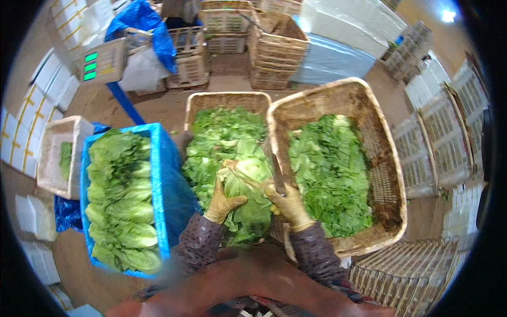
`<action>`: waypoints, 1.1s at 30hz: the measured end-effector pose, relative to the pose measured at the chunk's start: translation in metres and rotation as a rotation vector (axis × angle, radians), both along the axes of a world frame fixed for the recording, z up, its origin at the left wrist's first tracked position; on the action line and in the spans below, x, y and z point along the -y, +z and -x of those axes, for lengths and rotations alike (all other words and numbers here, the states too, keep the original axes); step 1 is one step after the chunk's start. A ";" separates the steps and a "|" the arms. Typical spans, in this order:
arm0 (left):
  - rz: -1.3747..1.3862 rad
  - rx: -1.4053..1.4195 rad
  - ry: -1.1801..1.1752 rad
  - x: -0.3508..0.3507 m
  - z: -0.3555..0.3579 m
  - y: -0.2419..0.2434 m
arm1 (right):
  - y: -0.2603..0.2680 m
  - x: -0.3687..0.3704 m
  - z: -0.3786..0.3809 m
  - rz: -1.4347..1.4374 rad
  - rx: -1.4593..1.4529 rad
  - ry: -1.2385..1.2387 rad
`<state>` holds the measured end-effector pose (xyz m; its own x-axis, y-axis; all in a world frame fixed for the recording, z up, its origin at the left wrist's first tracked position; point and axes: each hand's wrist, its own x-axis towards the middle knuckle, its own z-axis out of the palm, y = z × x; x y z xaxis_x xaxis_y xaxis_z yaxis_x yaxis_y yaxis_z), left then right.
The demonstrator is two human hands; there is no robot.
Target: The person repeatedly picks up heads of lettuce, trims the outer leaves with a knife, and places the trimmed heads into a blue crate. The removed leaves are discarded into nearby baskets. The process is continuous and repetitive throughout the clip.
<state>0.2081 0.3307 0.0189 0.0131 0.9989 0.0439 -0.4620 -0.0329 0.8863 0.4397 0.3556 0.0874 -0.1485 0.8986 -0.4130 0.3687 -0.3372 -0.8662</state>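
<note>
My left hand [225,202], in a yellow glove, holds a head of lettuce [247,182] with some brownish outer leaves. My gloved right hand [290,205] grips a knife [279,174], its blade pointing away from me, and its fingertips are at the lettuce's right side. Beneath the head, loose green leaves fill a middle plastic crate [229,94]. More leaves lie in a larger, dirt-stained crate [378,158] on the right, which is tilted. To the left, a blue-lined box [156,178] holds lettuce heads stacked in a row.
A digital scale display [102,61] on a blue post stands at the upper left. Near the left box is a white foam box [75,158] with a leaf inside. Stacked crates [277,59] stand beyond the middle crate; more crates [443,134] line the right side.
</note>
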 end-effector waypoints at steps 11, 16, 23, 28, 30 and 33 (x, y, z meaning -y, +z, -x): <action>0.164 -1.008 0.136 0.106 0.106 0.081 | 0.008 0.017 0.087 -1.590 1.126 0.638; 0.113 -1.057 0.036 0.113 0.104 0.088 | -0.017 -0.018 0.056 -0.562 0.760 0.794; 0.146 -0.589 0.022 0.082 0.088 0.067 | 0.028 -0.026 0.033 -0.374 0.339 0.352; 0.296 -0.257 -0.050 0.079 0.042 0.031 | 0.019 -0.010 0.026 -0.462 0.120 0.470; 0.362 -0.242 -0.044 0.084 0.029 0.016 | -0.001 -0.001 0.022 -0.406 0.045 0.476; 0.435 -0.297 -0.034 0.091 0.019 0.001 | -0.028 0.000 -0.001 -0.512 -0.147 0.445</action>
